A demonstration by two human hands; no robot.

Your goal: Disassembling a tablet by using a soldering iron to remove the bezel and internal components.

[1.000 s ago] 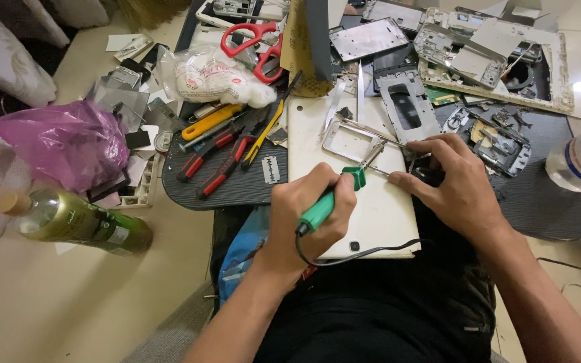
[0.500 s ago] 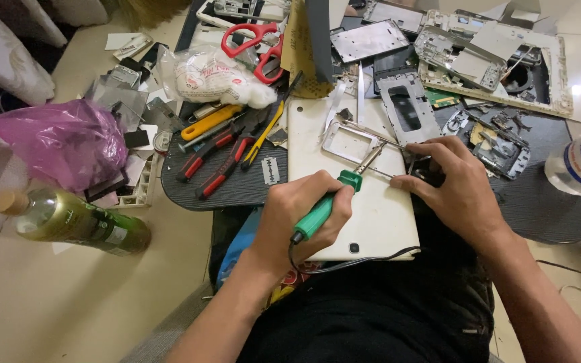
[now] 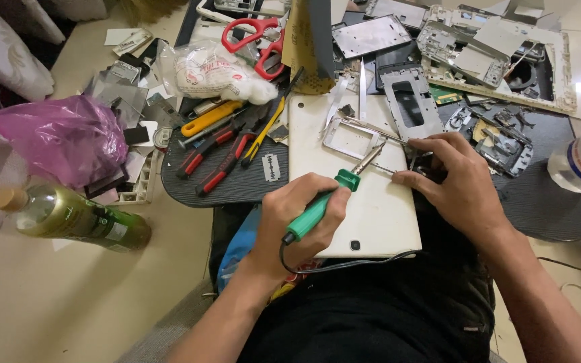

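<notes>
Since 1 second ago the left hand (image 3: 304, 218) has barely shifted, fist wrapped on the green-handled soldering iron (image 3: 334, 195) slanting up-right toward the small dark part (image 3: 425, 163) pinched by the nearer right hand (image 3: 455, 178) over the white tablet back (image 3: 371, 208).

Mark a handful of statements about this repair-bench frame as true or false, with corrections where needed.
1. The left hand grips a green-handled soldering iron. True.
2. The iron's tip points toward the small part under the right hand's fingers. True.
3. The red-handled scissors lie under the right hand. False: they lie at the top of the view, beside a white wad in a clear bag.
4. A green glass bottle lies on its side at the left. True.
5. The white tablet-like slab stands upright against a wall. False: it lies flat under both hands.
6. The plastic bag at the left is blue. False: it is pink-purple.
</notes>
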